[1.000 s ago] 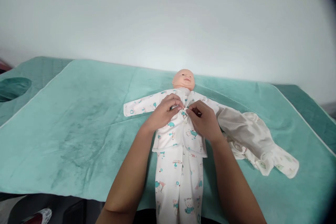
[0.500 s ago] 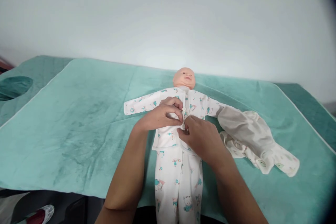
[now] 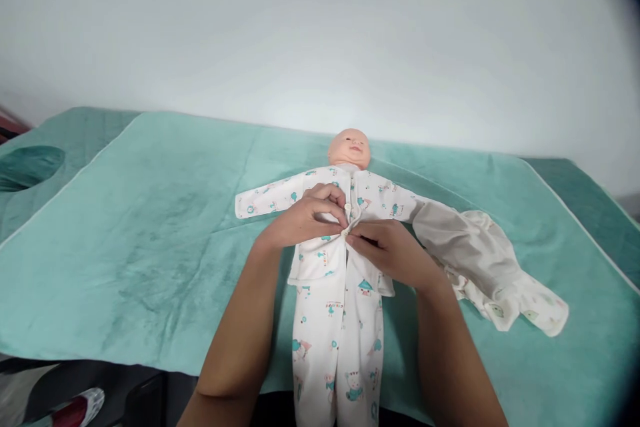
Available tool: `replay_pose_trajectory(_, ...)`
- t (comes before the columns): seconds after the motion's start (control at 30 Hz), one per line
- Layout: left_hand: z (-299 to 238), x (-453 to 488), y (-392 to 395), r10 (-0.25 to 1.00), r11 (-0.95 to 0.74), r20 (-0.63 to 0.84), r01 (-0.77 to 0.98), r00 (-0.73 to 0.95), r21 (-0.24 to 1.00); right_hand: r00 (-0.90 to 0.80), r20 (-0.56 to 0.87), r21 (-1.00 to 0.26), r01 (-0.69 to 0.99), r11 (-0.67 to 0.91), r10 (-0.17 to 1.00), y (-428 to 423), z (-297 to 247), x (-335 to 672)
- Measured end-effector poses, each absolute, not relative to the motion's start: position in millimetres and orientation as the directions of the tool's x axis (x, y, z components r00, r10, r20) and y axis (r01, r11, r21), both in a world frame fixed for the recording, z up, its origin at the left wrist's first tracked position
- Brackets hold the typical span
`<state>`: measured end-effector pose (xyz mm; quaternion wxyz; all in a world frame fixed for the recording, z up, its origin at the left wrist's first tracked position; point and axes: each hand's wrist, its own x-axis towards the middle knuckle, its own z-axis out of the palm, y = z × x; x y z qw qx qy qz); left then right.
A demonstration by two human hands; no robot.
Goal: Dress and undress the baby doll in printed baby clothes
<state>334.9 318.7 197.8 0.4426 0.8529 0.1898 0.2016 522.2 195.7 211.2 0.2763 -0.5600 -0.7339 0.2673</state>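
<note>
A baby doll (image 3: 349, 148) lies on its back, dressed in a white printed jacket (image 3: 313, 263) and matching trousers (image 3: 317, 347). My left hand (image 3: 313, 215) pinches the edge of the jacket's front opening at a pale button (image 3: 345, 232). From the other side, my right hand (image 3: 385, 247) grips the facing edge at the same spot, fingertips almost touching the left ones. Another button (image 3: 348, 207) shows just above. The jacket's hem hangs apart below my hands. How far the button sits in its hole I cannot tell.
A crumpled white garment (image 3: 470, 260) lies by the doll's sleeve on the right. Green cloth (image 3: 125, 247) covers the table, with a round opening (image 3: 30, 167) at the left. A pale wall (image 3: 320, 33) rises behind. Dark items (image 3: 145, 397) sit below the front edge.
My right hand has turned flatter, its fingers now pointing left along the jacket edge. The lower front of the jacket has spread apart. My left hand has barely moved.
</note>
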Motion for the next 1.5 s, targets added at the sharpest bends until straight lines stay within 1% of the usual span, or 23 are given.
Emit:
replay_pose_trajectory(0.1,196.2,333.5,321.2,0.503,-0.530,0.183,0.134,0.845,0.837,-0.185,0.127,-0.748,0.627,0.217,0.975,199.8,206.5,523.8)
replay_pose_trajectory(0.23,197.3,330.0,323.1,0.456,-0.480,0.162,0.089,0.875,0.873,-0.137,0.141,-0.827,0.527,0.193,0.980,204.0,200.9,528.3)
replay_pose_trajectory(0.33,198.6,330.7,320.6,0.452,-0.523,0.155,0.120,0.879,0.844,-0.108,0.180,-0.833,0.512,0.210,0.978,205.3,197.4,527.2)
replay_pose_trajectory(0.43,198.8,333.4,317.2,0.488,-0.550,0.169,0.152,0.856,0.821,-0.122,0.199,-0.831,0.504,0.234,0.972,205.6,195.0,525.6)
replay_pose_trajectory(0.53,198.7,335.0,316.6,0.506,-0.555,0.187,0.151,0.842,0.818,-0.157,0.181,-0.853,0.467,0.235,0.971,205.5,194.4,528.3)
replay_pose_trajectory(0.63,198.2,335.1,318.5,0.505,-0.549,0.205,0.129,0.838,0.826,-0.177,0.126,-0.885,0.425,0.191,0.976,204.5,195.9,533.0)
replay_pose_trajectory(0.77,194.8,334.9,321.1,0.508,-0.548,0.238,0.098,0.828,0.830,-0.147,0.097,-0.880,0.450,0.154,0.984,203.2,198.3,532.9)
replay_pose_trajectory(0.97,188.8,335.9,322.7,0.496,-0.567,0.298,0.044,0.816,0.822,-0.040,0.185,-0.825,0.537,0.177,0.982,203.9,197.8,524.2)
replay_pose_trajectory(1.17,189.7,337.2,320.5,0.485,-0.612,0.322,0.053,0.813,0.789,-0.057,0.110,-0.843,0.523,0.124,0.992,204.2,196.9,527.7)
replay_pose_trajectory(1.3,193.8,338.9,317.4,0.443,-0.654,0.313,0.064,0.840,0.754,-0.002,0.215,-0.810,0.558,0.180,0.977,206.4,194.2,524.4)
replay_pose_trajectory(1.37,196.1,339.6,316.2,0.423,-0.670,0.302,0.071,0.854,0.739,0.026,0.239,-0.803,0.567,0.183,0.971,207.3,193.0,521.8)
replay_pose_trajectory(1.43,197.6,339.5,316.3,0.420,-0.657,0.297,0.062,0.857,0.751,0.037,0.205,-0.826,0.542,0.153,0.978,207.9,192.0,521.0)
replay_pose_trajectory(1.5,197.4,337.3,318.1,0.418,-0.607,0.286,0.031,0.862,0.794,0.043,0.135,-0.879,0.466,0.099,0.990,208.0,190.4,523.6)
